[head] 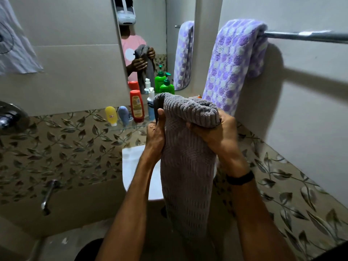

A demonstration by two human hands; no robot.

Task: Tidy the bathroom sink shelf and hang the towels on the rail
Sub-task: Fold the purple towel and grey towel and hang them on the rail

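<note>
A grey ribbed towel (188, 166) hangs folded over between both hands, above the white sink (133, 166). My left hand (157, 134) grips its left edge, thumb on the front. My right hand (216, 132) clutches the folded top from the right. A purple and white spotted towel (233, 61) hangs over the left end of the metal rail (305, 36) on the right wall. On the glass shelf (120, 127) stand a yellow bottle (110, 115), a blue-grey bottle (123, 115), a red bottle (137, 106), a white and blue pump bottle (150, 102) and a green pump bottle (166, 87).
A mirror (150, 44) above the shelf reflects the person and the bottles. A chrome tap (48, 196) juts from the tiled left wall, with a chrome fitting (9, 115) higher up. A pale cloth (15, 46) hangs at the top left.
</note>
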